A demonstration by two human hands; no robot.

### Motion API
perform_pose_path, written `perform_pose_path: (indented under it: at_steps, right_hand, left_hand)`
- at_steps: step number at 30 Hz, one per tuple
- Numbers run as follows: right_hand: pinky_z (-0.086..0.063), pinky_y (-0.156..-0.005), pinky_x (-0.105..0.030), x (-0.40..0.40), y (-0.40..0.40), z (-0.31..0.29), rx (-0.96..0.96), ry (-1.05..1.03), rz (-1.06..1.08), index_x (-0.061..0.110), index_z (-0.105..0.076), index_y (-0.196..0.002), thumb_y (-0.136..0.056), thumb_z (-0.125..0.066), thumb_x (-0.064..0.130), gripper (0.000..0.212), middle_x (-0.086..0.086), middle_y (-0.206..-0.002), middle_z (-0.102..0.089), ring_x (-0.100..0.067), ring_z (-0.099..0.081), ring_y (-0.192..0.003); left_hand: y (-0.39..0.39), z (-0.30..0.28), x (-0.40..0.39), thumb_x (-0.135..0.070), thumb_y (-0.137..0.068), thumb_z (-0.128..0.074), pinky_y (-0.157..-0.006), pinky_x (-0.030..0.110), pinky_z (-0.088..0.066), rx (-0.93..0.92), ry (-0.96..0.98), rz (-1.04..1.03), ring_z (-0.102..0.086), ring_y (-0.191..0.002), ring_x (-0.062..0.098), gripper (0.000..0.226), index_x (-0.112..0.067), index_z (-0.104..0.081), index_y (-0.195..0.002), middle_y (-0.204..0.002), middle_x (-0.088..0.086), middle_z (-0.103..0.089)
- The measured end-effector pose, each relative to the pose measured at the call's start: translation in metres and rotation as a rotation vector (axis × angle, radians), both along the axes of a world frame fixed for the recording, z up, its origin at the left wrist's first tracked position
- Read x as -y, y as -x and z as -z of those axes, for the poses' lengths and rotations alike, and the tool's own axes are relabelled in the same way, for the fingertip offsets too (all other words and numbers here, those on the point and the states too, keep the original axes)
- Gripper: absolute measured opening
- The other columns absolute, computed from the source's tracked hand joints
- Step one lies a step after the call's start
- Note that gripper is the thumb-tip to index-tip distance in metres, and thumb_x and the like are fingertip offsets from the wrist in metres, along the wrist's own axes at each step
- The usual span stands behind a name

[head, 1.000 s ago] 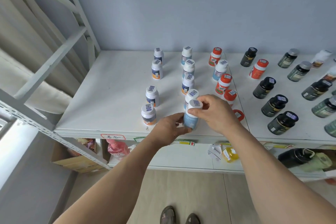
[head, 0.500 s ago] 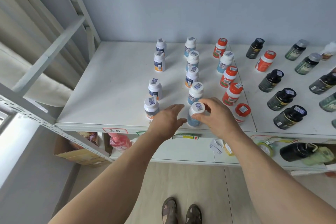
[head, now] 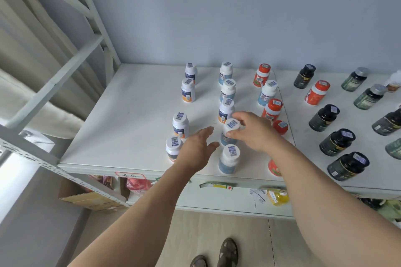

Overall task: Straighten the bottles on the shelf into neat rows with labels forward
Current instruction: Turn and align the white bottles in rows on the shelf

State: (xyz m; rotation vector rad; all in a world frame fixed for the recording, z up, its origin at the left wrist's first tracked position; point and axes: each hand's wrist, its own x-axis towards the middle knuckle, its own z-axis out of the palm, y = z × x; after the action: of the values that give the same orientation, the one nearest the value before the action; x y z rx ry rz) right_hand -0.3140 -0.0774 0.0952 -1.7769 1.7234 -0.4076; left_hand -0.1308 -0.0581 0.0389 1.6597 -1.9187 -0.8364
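White caps with small barcode stickers mark the column we are working on, which runs from the front edge of the shelf (head: 134, 102) back toward the wall. Our right hand (head: 252, 131) grips the second bottle (head: 230, 132) from the front by its cap, thumb and fingers curled around the lid, while the bottle stands upright on the shelf just behind the front bottle (head: 229, 159), close but apparently not touching. Our left hand (head: 198, 148) hovers just beside it with fingers loosely spread and holding nothing, apart from the two white bottles of the left column (head: 179, 124). We judge the step in hand to be turning or nudging this bottle so it sits square in its line; from above we cannot tell which way its label faces. Behind it the middle column looks fairly straight, but the column to the right mixes red-capped bottles (head: 272, 109) with a blue-labelled one, and our right forearm hides part of its front end. The dark bottles (head: 337, 142) farther right stand in loose diagonal lines. Next, we think, comes a small twist at the cap, steadied by the left hand at the body, without bumping the front bottle off the edge.
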Motion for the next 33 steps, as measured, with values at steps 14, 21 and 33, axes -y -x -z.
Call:
perform_pose_path:
  at_steps: [14,21,33]
  right_hand:
    - [-0.051,-0.081,-0.034,0.027,0.009,-0.011,0.074,0.059,-0.033,0.028,-0.067,-0.106,-0.080,-0.069,0.045,0.031,0.010,-0.101,-0.068,-0.013,-0.063,-0.091]
    - [-0.041,-0.065,-0.027,0.029,0.004,-0.023,0.033,0.103,-0.005,0.024,-0.066,-0.102,-0.083,-0.068,0.048,0.031,0.007,-0.095,-0.065,-0.014,-0.060,-0.084]
    - [-0.051,-0.074,-0.033,0.027,0.005,-0.017,0.066,0.109,0.015,0.027,-0.067,-0.100,-0.081,-0.070,0.048,0.028,0.009,-0.095,-0.069,-0.013,-0.064,-0.087]
  left_hand:
    - [0.015,-0.006,0.030,-0.031,-0.080,-0.076,-0.099,0.037,-0.048,-0.307,-0.288,0.106,-0.065,-0.102,0.006,0.038,-0.027,-0.063,-0.116,-0.107,-0.012,-0.071]
    - [0.011,-0.020,0.031,-0.021,-0.086,-0.072,-0.105,0.036,-0.045,-0.499,-0.418,0.177,-0.063,-0.112,0.011,0.035,-0.016,-0.063,-0.120,-0.115,-0.004,-0.070]
    - [0.008,-0.024,0.041,-0.032,-0.083,-0.073,-0.100,0.031,-0.046,-0.223,-0.294,0.174,-0.062,-0.109,0.009,0.042,-0.025,-0.061,-0.123,-0.114,-0.009,-0.068]
